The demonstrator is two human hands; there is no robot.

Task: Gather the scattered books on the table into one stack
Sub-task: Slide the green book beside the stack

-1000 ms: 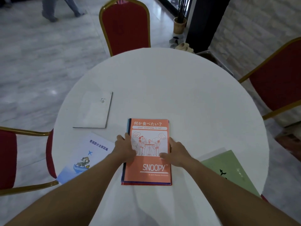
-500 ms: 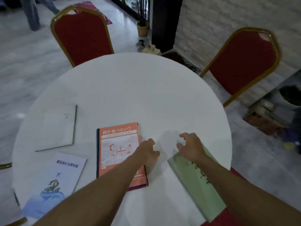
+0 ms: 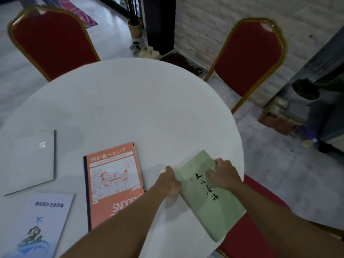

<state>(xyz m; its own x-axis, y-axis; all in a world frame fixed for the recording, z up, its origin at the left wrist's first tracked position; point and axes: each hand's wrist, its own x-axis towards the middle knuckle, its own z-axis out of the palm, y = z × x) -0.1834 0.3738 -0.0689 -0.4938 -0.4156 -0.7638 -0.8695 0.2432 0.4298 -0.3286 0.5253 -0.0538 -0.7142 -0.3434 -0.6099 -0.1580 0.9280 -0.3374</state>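
Observation:
A pale green book (image 3: 210, 200) with black writing lies at the right edge of the round white table (image 3: 130, 108), its near end past the rim. My left hand (image 3: 170, 181) grips its left edge. My right hand (image 3: 224, 175) rests on its cover and far right edge. An orange Snoopy notebook (image 3: 113, 181), with a darker book just showing under it, lies left of my left arm. A white book (image 3: 29, 161) sits at the far left. A light blue booklet (image 3: 39, 224) lies near the front left.
Two red chairs with gold frames stand at the far side, one at the back left (image 3: 52, 41) and one at the back right (image 3: 249, 56). A third red chair seat (image 3: 251, 239) sits under the green book. Potted plants and clutter stand on the floor to the right.
Both hands left the orange notebook and moved right to the green book. My left hand now grips its left edge and my right hand is on its cover. The camera turned right.

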